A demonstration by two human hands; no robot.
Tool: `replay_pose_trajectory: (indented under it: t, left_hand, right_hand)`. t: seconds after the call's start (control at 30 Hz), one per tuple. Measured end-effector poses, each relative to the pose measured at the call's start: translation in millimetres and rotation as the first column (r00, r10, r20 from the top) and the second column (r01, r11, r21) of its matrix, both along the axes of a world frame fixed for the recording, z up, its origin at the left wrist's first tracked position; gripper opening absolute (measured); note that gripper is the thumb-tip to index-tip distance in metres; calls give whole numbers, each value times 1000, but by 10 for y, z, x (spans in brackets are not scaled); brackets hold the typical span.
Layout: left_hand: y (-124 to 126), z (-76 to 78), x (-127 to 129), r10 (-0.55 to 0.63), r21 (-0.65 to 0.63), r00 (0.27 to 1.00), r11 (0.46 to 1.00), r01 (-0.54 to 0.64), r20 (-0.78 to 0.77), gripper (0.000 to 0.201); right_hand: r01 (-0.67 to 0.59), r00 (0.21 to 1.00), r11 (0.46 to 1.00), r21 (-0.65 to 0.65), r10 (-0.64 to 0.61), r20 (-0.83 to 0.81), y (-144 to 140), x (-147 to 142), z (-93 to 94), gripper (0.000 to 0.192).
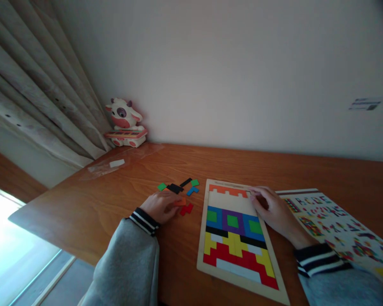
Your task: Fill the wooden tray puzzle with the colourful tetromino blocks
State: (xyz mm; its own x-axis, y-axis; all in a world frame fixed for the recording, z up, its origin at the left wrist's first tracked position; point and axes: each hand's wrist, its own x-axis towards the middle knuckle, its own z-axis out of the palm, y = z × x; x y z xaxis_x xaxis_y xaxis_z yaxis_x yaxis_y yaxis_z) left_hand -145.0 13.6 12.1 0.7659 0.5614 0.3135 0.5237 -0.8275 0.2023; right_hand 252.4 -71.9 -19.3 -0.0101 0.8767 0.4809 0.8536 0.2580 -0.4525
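My left hand (164, 206) is closed, with an orange puzzle piece (180, 202) between thumb and fingers, low over the table. Just beyond and beside it lie a red piece (187, 209), a blue piece (192, 191), black pieces (175, 188) and green pieces (194, 182). To the right, a wooden puzzle board (201, 255) holds coloured pieces in rows, with an orange row (227, 191) near its far edge and a pale bare strip below it. My right hand (270, 209) is at the board's far right corner, thumb and fingertips together; what they pinch is too small to make out.
A printed pattern sheet (319, 204) lies right of the board, partly under my right forearm. A cow-shaped toy keyboard (126, 123) stands at the back left by the curtain (41, 85). Clear plastic wrap (107, 168) lies before it on the wooden table (121, 199).
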Motion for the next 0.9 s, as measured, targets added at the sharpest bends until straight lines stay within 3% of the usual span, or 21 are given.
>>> replay_pose_trajectory:
  t: [0.23,0.4,0.53,0.73,0.9]
  left_hand:
    - [28,-42,57,-53,77,998,996,51,21,26]
    - [0,-31,80,-66,135,998,989,64,10,37]
    - [-23,-19,127,-112,170,990,981,96,85,34]
    - [-176,109,331,-176,255,961,959,120,212,24]
    - [-390,207,558,-205,319,951,939,125,233,21]
  right_hand:
    - [-2,1000,1000,-17,2,-12,-3,1,10,26]
    - [5,1000,1000,-14,-5,-10,-3,0,18,27]
    - [0,1000,1000,21,0,10,1,-2,15,26]
    - [-32,995,997,73,25,94,-39,-96,107,23]
    - [-169,971,976,138,141,193,-123,-319,257,20]
